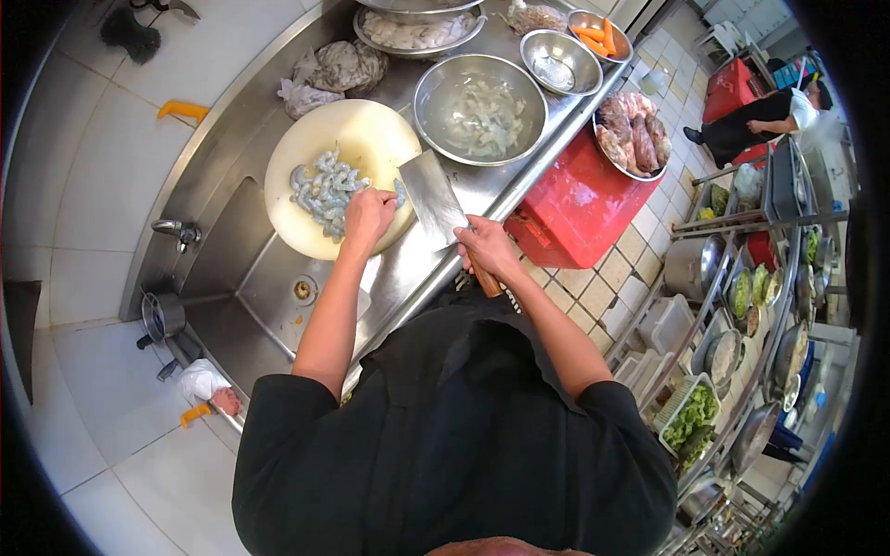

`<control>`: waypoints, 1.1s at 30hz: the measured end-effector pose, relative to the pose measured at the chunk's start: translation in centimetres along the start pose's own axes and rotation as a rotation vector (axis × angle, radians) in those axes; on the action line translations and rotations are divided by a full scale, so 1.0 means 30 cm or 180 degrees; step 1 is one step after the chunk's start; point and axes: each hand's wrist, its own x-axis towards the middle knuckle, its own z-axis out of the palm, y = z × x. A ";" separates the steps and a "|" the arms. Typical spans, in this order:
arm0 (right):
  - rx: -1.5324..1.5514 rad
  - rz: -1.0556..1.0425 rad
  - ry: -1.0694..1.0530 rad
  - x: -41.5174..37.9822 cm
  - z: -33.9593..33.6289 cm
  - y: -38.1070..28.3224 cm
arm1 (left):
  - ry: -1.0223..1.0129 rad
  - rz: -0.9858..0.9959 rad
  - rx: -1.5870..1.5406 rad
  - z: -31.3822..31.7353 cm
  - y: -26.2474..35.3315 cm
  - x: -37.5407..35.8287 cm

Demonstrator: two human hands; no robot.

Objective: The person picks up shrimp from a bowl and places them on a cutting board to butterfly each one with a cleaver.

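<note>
A round cream cutting board point(292, 218) carries a pile of peeled grey shrimp point(324, 190). Over the board's right part, my left hand point(369, 218) has its fingers curled together, with a single shrimp point(400, 193) at the fingertips; the grip is partly hidden. My right hand point(487, 248) is wrapped around the wooden handle of a cleaver point(432, 199). Its broad blade is tilted beside the board's right edge, close to that shrimp. Just beyond the blade stands a steel bowl point(422, 116) with shrimp in cloudy water point(487, 116).
The board rests over a steel sink point(264, 278) with a faucet point(176, 230). Plastic bags point(338, 69), a small bowl point(561, 63) and carrots point(598, 37) sit farther along. Right are a red crate point(579, 208), a meat bowl point(635, 134), loaded shelves and a person point(769, 125).
</note>
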 end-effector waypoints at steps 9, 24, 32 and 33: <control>-0.0008 0.0184 -0.0101 -0.067 -0.006 -0.010 | 0.0051 -0.0176 -0.0368 0.019 -0.009 -0.008; -0.0260 0.0591 -0.0529 -0.232 -0.094 -0.054 | 0.0034 -0.0713 -0.0548 0.040 -0.008 -0.025; -0.0476 0.0417 -0.0251 -0.213 -0.071 -0.077 | 0.0084 -0.0655 -0.0664 0.047 -0.024 -0.022; -0.0466 0.0426 -0.0252 -0.208 -0.068 -0.077 | 0.0076 -0.0689 -0.0673 0.045 -0.022 -0.022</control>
